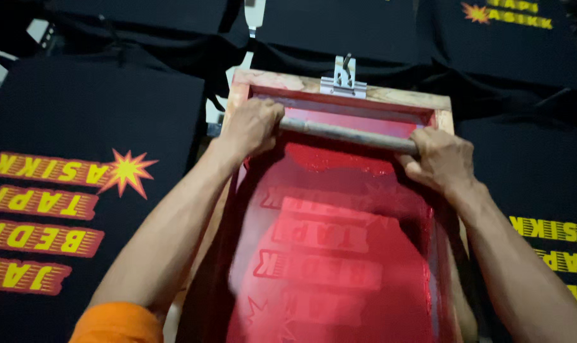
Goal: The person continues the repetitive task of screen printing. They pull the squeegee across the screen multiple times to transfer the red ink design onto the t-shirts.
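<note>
A head camera is looking down on a dim print desk [215, 121] that is almost wholly covered by black shirts lying flat side by side; only slivers of pale surface are showing between them. The room beyond is too dark to make out.

In the middle, a screen [339, 254] is lying flat: a pale wooden frame stretched with mesh that is glowing red with ink, its lettering showing mirrored and faint through the wet colour. A metal clamp [343, 79] is holding the far edge of the frame.

Across the far end of the mesh, a squeegee [349, 134] with a long grey-brown handle is resting crosswise, with a thick band of red ink pooling just below it. The left hand [252, 127] is wrapping its grip closed around the handle's left end, and the right hand [442, 159] is closing its grip around the right end. An orange sleeve [118, 322] is showing on the left arm.

Four shirts are showing print. The left shirt [79, 190] is carrying four rows of yellow-and-red lettering and one starburst. The right shirt [542, 241] is showing yellow lettering only. A top shirt [510, 38] is bearing yellow letters and a starburst. One screen, one squeegee, one clamp, two hands.
</note>
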